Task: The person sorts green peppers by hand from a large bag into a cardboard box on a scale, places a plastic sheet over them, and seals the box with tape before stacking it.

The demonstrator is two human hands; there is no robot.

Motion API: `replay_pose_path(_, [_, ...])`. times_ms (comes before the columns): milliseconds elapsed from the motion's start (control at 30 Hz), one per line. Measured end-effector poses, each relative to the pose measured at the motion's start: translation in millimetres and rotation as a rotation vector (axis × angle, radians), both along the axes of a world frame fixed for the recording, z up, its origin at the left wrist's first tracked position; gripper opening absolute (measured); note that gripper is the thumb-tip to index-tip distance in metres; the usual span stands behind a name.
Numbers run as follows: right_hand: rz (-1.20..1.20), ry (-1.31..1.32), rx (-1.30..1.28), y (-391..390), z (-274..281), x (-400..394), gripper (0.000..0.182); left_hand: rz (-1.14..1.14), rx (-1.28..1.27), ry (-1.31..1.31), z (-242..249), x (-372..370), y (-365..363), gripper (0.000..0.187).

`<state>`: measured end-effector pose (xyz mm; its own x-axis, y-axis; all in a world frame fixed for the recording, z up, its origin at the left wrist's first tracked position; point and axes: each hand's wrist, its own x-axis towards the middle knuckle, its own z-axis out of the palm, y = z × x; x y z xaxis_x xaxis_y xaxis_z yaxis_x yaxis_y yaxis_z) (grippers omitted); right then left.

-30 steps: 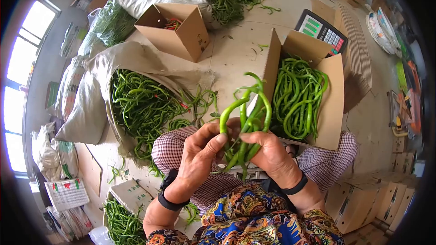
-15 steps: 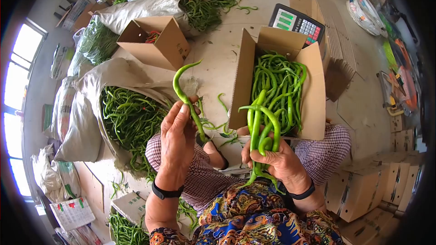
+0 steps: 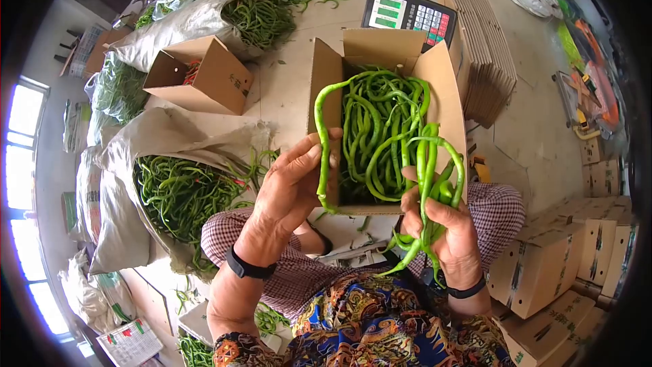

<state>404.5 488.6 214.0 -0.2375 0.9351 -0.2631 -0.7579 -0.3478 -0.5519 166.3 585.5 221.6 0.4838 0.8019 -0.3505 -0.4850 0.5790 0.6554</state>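
Observation:
My left hand (image 3: 288, 180) pinches one long curved green chili pepper (image 3: 319, 112) between thumb and fingers. The pepper stands roughly upright, its top bending over the left side of the open cardboard box (image 3: 445, 85). Many green chili peppers fill much of that box. A bunch of green peppers (image 3: 428, 163) is gripped in my right hand (image 3: 451, 231), at the box's near right corner. Their tips stick out above and below the fist.
At the left lies an open sack (image 3: 125, 187) spilling green peppers. A smaller carton (image 3: 217, 81) holds red ones. Behind the big box is a digital scale (image 3: 411, 17), with flattened cardboard (image 3: 482, 34) stacked beside it. Closed cartons (image 3: 543, 265) stand at the lower right.
My left hand has moved right with its pepper, up to the box's left side. My right hand, holding the bunch, has also shifted right. The camera view has turned slightly.

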Motion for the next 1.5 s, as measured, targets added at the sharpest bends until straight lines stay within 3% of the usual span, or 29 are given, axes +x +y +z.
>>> replay_pose_path(133, [0.046, -0.003, 0.001, 0.5, -4.4, -1.5, 0.058, 0.022, -0.036, -0.054, -1.2, 6.0, -2.4, 0.048])
replay_pose_path(200, [0.075, -0.002, 0.016, 0.9, -3.3, -3.0, 0.059, -0.010, -0.004, -0.055, 9.1, -0.4, -16.0, 0.039])
replay_pose_path(333, [0.056, -0.014, 0.012, 6.1, -6.7, -2.0, 0.060, -0.100, -0.017, 0.204, 16.5, -19.7, -64.5, 0.033])
replay_pose_path(400, [0.052, -0.015, 0.009, 6.3, -9.0, -3.5, 0.058, -0.221, 0.112, 0.416, 16.5, -33.6, -82.5, 0.032])
replay_pose_path(467, [0.045, -0.216, -0.002, 5.2, -8.5, -9.0, 0.059, -0.247, 0.210, 0.517, 11.2, -41.6, -93.4, 0.028])
replay_pose_path(533, [0.114, -0.303, -0.019, 5.3, -5.0, -11.9, 0.054, -0.401, 0.815, 1.144, 3.4, -46.0, -95.8, 0.025])
replay_pose_path(567, [0.132, -0.333, 0.012, 5.6, -2.5, -16.0, 0.053, -0.204, 0.666, 1.092, 6.4, -40.6, -99.5, 0.026])
replay_pose_path(600, [0.153, -0.363, 0.040, 4.6, -0.9, -19.8, 0.052, -0.202, 0.664, 1.093, 12.7, -35.7, -101.2, 0.026])
replay_pose_path(667, [0.231, -0.492, 0.076, 0.6, 2.1, -24.1, 0.049, 0.018, 0.355, 0.862, 34.8, -17.0, -88.7, 0.030])
replay_pose_path(767, [0.126, -0.729, 0.389, -3.2, -6.3, -41.9, 0.050, -0.036, 0.398, 0.743, 19.6, 14.4, -72.6, 0.026])
replay_pose_path(800, [0.152, -0.963, 0.375, -7.9, 0.0, -40.9, 0.044, -0.044, 0.406, 0.734, 13.7, 22.8, -68.3, 0.025])
replay_pose_path(900, [0.035, -1.073, 0.452, -9.8, -1.8, -38.3, 0.039, -0.054, 0.332, 0.658, 12.5, 34.5, -55.4, 0.021])
replay_pose_path(1000, [0.022, -0.952, 0.300, -14.2, -13.7, -27.0, 0.037, 0.014, 0.281, 0.570, 0.1, 43.3, -49.3, 0.018])
replay_pose_path(1067, [-0.048, -0.392, 0.118, -15.7, -6.5, -17.6, 0.033, 0.113, 0.171, 0.531, 0.6, 46.9, -39.4, 0.020])
replay_pose_path(1200, [-0.024, 0.331, 0.052, -7.1, 10.9, 18.6, 0.038, 0.068, 0.000, 0.352, -7.1, 36.1, -21.9, 0.030])
replay_pose_path(1267, [-0.110, 0.186, 0.016, -9.8, 22.2, 29.3, 0.038, 0.065, 0.009, 0.295, -10.1, 35.0, -16.2, 0.030])
replay_pose_path(1433, [-0.145, 0.178, -0.111, 1.5, 10.6, 38.1, 0.037, 0.013, -0.006, 0.081, -14.7, 30.3, -6.4, 0.033])
replay_pose_path(1500, [-0.135, 0.217, -0.122, 5.9, 3.6, 39.7, 0.037, 0.014, 0.013, 0.111, -15.3, 27.6, 2.5, 0.033])
